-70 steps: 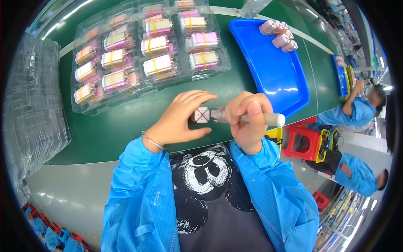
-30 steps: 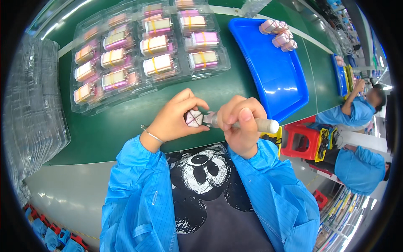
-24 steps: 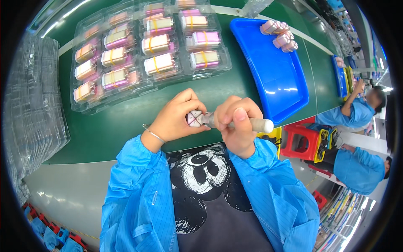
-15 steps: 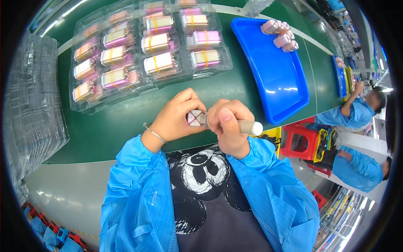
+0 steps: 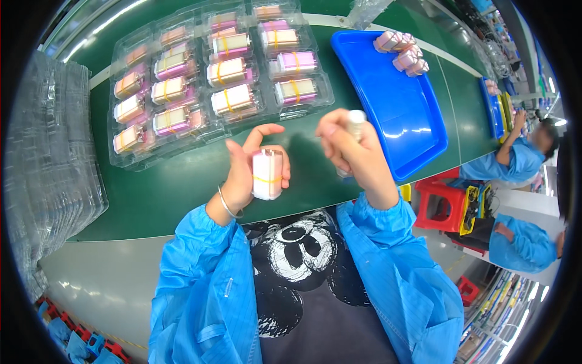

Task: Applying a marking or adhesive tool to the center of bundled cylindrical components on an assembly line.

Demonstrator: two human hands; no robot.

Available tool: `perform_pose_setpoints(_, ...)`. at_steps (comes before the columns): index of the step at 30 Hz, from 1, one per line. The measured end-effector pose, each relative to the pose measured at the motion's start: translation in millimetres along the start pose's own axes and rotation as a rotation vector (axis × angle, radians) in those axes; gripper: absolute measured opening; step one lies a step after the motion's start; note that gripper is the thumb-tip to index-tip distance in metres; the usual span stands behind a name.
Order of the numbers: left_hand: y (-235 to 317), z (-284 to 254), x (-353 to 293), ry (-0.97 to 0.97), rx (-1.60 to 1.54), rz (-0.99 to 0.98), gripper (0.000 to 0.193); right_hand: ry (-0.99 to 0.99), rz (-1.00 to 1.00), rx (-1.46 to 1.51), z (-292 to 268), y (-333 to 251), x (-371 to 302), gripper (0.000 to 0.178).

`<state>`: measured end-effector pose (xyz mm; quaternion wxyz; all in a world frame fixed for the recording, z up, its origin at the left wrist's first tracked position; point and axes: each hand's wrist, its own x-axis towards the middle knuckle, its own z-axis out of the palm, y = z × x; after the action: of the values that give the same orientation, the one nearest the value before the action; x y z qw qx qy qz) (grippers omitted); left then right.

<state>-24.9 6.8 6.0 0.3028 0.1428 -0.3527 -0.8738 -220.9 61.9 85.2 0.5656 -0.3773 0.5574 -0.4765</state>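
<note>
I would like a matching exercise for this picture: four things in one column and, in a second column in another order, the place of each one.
Things:
1. small white pack with a yellow band
2. white pen-like tool
3. blue tray
4. stack of empty clear trays

Places:
A. at the far left of the green table
B. in the left hand
C. on the table, at the right
D. in the right hand

Pairs: 1-B, 2-D, 3-C, 4-A

clear plastic tray (image 5: pixel 200 130) of pink-and-cream banded packs on the green belt; more pink packs (image 5: pixel 401 50) in blue tray (image 5: pixel 412 115)
</note>
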Motion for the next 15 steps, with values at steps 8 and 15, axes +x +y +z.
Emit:
perform_pose_setpoints(8,9,23,3,0.351,-0.009,-0.178,0.101,-0.135,0.155,-0.204,5,2,17,0.029)
perform_pose_setpoints(15,15,34,8,0.387,0.168,-0.218,0.101,-0.289,0.096,-0.139,28,-1,27,0.03)
